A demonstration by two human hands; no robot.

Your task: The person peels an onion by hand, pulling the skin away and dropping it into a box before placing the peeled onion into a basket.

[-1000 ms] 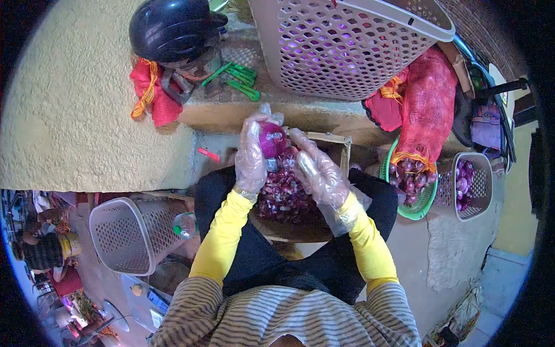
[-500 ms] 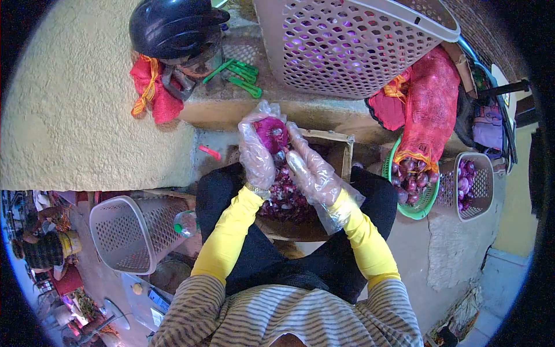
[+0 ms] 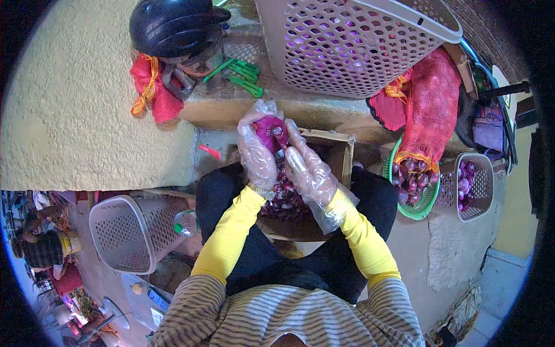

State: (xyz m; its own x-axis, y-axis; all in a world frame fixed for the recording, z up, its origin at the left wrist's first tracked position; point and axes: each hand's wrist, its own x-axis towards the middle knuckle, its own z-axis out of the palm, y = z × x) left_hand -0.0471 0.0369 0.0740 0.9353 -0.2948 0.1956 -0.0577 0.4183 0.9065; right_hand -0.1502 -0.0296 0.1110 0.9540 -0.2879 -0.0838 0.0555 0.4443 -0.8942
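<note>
A purple-red onion [image 3: 269, 132] rests in my left hand [image 3: 254, 147], whose gloved fingers curl round its left side and top. My right hand [image 3: 312, 173], also in a clear plastic glove, is closed against the onion's right side. A small dark and pale bit shows by its thumb, but I cannot make out what it is. Below both hands, between my knees, is a box [image 3: 350, 156] with onion skins [image 3: 286, 199] piled inside. Yellow sleeves cover both forearms.
A big perforated basket [image 3: 352, 52] stands on the ledge ahead, beside a red net sack [image 3: 430, 104]. A green basket [image 3: 430, 205] and a smaller basket [image 3: 491, 188] hold onions at right. Left are a basket [image 3: 121, 234], a bottle [image 3: 186, 223], green-handled tools [image 3: 243, 75] and another person [image 3: 43, 248].
The onion has turned slightly in my left hand. My right fingers and thumb have shifted a little along its side. Everything else stays in place.
</note>
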